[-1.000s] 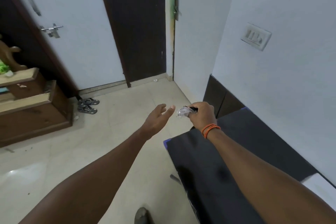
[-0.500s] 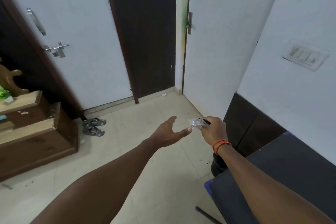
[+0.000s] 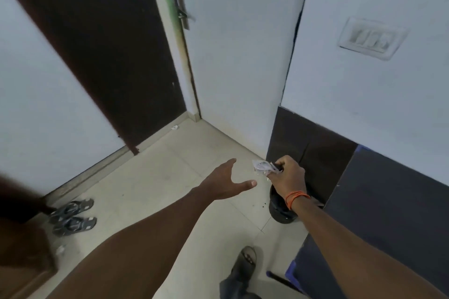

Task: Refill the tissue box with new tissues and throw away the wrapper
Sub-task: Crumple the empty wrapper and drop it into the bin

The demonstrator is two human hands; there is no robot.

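crumpled wrapper (image 3: pixel 262 167) in right hand (image 3: pixel 288 175) fingers (image 3: pixel 273 173)

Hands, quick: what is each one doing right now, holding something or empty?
Left hand: open, fingers spread, holding nothing.
Right hand: closed on a crumpled clear wrapper.

You're looking at a pale tiled floor (image 3: pixel 150 184) with a pair of dark sandals (image 3: pixel 73 216) lying by the left wall. A dark brown door (image 3: pixel 109 43) stands ahead, and a white switch plate (image 3: pixel 371 37) sits on the right wall above a dark blue-edged surface (image 3: pixel 388 201).
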